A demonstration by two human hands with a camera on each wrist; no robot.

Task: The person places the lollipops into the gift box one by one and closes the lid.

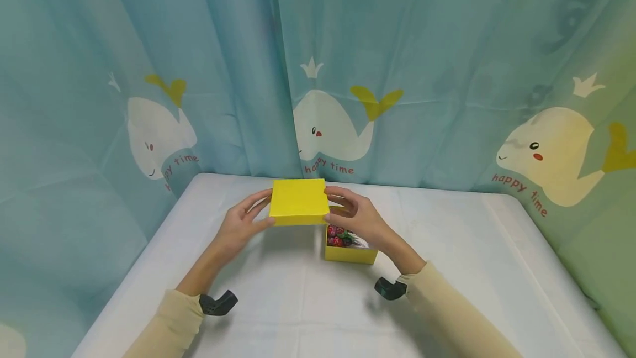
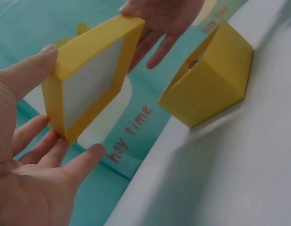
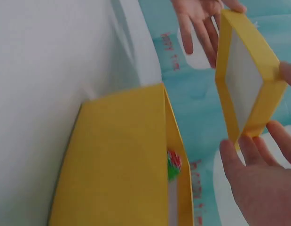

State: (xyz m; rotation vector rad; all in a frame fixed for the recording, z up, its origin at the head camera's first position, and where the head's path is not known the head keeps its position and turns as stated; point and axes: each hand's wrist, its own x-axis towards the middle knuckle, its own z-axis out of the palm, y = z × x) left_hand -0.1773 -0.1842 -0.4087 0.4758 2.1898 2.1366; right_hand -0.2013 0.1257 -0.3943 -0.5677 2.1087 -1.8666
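Between both hands hangs a yellow box lid [image 1: 298, 198], held above the table with its top face up. My left hand [image 1: 237, 230] grips the lid's left edge, thumb at the near corner and fingers along the side. On the opposite edge my right hand [image 1: 361, 219] pinches it the same way. The white inside of the lid [image 2: 92, 84] shows in the left wrist view. Below and to the right stands an open yellow box [image 1: 350, 255], partly hidden behind the right hand. Several small red and green wrapped pieces [image 1: 336, 236] lie in it; their exact kind cannot be told.
A white cloth covers the table [image 1: 298, 303]. Behind it hangs a blue-green curtain [image 1: 238, 70] printed with whales. Black wrist mounts [image 1: 218, 304] sit at both sleeve cuffs.
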